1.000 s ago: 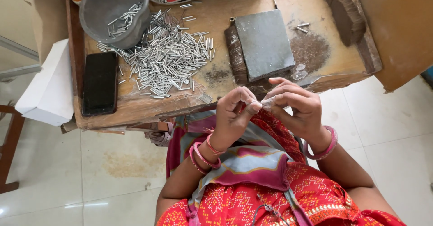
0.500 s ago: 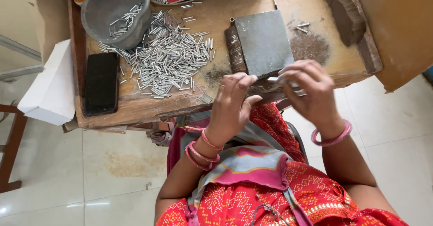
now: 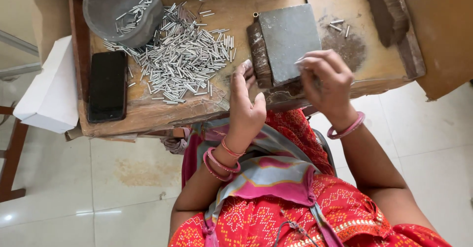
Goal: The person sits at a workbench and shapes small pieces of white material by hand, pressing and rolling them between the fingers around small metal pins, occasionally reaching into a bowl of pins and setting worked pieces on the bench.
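A: Reading from the left, what lies on the wooden table [image 3: 148, 116]?

B: A white box [image 3: 47, 92] at the table's left edge; beside it a black phone [image 3: 107, 86], face up; behind that a grey bowl [image 3: 123, 10] holding a few thin metal tubes; a heap of metal tubes [image 3: 185, 60] spread in front of and to the right of the bowl.

A: And the hands?

B: The left hand [image 3: 246, 106], fingers loosely spread and holding nothing, hovers at the table's near edge, just right of the heap; the grey stone slab [image 3: 288, 40] lies flat between the hands, a dark brown roll along its left side; the right hand [image 3: 327, 82] is over the slab's near right corner, fingers curled together; whether it pinches anything I cannot tell.

A: Further right?

B: A dark powder patch [image 3: 347, 45] with three loose tubes; then a dark brush [image 3: 389, 10].
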